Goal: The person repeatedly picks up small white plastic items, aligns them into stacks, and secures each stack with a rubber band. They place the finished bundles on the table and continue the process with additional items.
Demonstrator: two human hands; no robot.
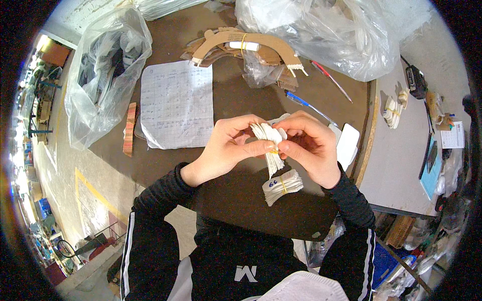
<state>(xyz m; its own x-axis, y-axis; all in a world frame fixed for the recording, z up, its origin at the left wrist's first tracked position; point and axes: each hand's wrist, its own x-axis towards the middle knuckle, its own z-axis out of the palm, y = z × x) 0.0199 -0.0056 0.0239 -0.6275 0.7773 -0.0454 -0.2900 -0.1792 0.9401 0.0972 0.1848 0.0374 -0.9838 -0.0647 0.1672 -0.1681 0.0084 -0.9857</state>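
Between my hands, over the table, is a bundle of white tags (pixel 267 133), fanned out at the top and cinched by a yellow rubber band in the middle. My left hand (pixel 227 149) grips it from the left, with the thumb across its front. On the other side, my right hand (pixel 312 146) pinches its edge and band with thumb and fingers. Just below lies a second banded bundle of white tags (pixel 282 187) with blue handwriting on top. I cannot make out whether the tags are card or cloth.
On the brown table (pixel 226 200) lie a handwritten sheet (pixel 176 103), a blue pen (pixel 310 107), a red pen (pixel 331 80) and banded cardboard strips (pixel 241 37). Plastic bags stand behind, one grey-filled (pixel 108 75). A pale side table (pixel 396 165) to the right holds more bundles (pixel 392 112).
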